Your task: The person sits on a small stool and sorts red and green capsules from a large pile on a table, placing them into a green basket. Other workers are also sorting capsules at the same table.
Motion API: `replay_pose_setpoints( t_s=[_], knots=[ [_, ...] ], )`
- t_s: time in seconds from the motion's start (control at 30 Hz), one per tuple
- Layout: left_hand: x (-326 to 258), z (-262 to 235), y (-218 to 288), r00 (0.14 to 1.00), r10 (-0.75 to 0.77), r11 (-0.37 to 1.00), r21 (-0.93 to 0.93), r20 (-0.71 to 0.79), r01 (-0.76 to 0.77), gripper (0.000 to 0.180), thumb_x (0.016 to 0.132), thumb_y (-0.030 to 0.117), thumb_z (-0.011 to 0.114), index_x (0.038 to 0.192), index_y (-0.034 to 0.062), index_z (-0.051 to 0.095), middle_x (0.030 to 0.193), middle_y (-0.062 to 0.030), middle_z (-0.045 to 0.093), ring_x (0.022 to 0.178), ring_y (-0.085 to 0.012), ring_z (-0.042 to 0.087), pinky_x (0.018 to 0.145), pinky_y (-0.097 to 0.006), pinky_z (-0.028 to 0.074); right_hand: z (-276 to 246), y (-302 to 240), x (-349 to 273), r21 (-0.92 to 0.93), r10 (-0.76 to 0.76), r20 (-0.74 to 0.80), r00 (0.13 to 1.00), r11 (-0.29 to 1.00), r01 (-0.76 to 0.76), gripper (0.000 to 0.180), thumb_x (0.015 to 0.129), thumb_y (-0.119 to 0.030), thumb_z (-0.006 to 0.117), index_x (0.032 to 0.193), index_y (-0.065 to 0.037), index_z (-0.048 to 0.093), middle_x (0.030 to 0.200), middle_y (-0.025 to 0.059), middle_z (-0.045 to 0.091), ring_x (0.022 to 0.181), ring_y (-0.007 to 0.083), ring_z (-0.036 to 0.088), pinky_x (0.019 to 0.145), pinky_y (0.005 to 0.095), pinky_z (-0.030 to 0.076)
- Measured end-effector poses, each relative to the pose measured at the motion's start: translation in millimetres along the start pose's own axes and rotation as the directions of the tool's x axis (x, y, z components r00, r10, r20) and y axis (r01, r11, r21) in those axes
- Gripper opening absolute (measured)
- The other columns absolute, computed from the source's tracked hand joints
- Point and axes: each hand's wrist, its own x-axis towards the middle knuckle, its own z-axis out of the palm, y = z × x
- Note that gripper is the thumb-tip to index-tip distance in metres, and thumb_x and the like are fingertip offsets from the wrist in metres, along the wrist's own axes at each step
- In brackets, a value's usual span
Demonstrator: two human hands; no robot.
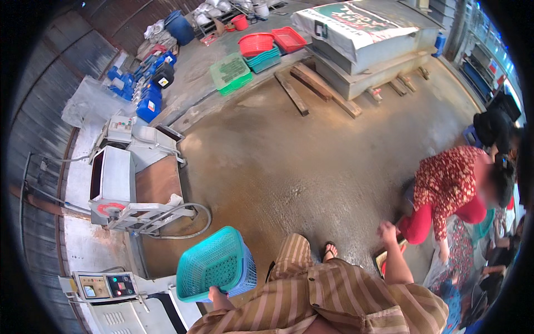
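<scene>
My left hand [216,294] is closed on the near rim of a turquoise plastic basket [214,267] with perforated sides. A blue basket [248,273] is nested with it, its lattice wall showing at the right side. The stack hangs by my left hip, tilted, and no contents can be made out in the turquoise one. My right hand [387,231] is raised out to the right with nothing visible in it; its fingers are loosely bent and a little apart. A co-worker in a red patterned top [445,181] bends down just beyond it.
Wet concrete floor [300,178] stretches ahead. At left stand a grey machine [114,178] with a looped hose [208,217] and a control panel [105,285]. Farther off are blue jerrycans [149,106], stacked baskets [262,58], wooden beams [325,89] and a large tank [361,61]. More people are at right.
</scene>
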Motion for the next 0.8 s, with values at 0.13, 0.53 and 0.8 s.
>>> replay_pose_setpoints(
  t_s=[0.13,0.53,0.8],
  knots=[
    [2,46,15,0.983,0.003,0.992,-0.127,0.183,0.02,0.026,0.074,0.024,0.047,0.085,0.001,0.053,0.073,-0.0166,0.055,0.053,-0.0292,0.052,0.04,-0.041,0.04,81,-183,77,-0.118,0.03,-0.068,0.997,0.992,-0.038,0.028,0.085,-0.014,0.053,0.106,0.003,0.059,0.079,0.0073,0.059,0.064,0.016,0.058,0.056,0.0283,0.047],
    [-33,338,223,0.874,0.238,0.971,-0.083,0.423,-0.224,0.029,0.076,0.031,0.045,0.082,0.004,0.053,0.065,-0.0151,0.054,0.049,-0.0267,0.05,0.04,-0.036,0.039,184,-235,177,-0.246,0.602,-0.115,0.79,0.754,-0.609,0.03,0.082,-0.016,0.051,0.11,-0.007,0.057,0.078,0.0154,0.06,0.06,0.0244,0.06,0.043,0.0325,0.043],
    [-33,599,414,0.921,-0.14,0.978,-0.092,0.365,0.185,0.023,0.073,0.024,0.054,0.079,0.0022,0.053,0.063,-0.0147,0.054,0.047,-0.0268,0.05,0.037,-0.037,0.039,240,-271,383,0.095,0.663,-0.254,0.704,0.742,-0.664,0.028,0.082,-0.021,0.053,0.104,-0.003,0.055,0.078,0.0146,0.061,0.055,0.0274,0.057,0.045,0.0387,0.042]
  ],
)
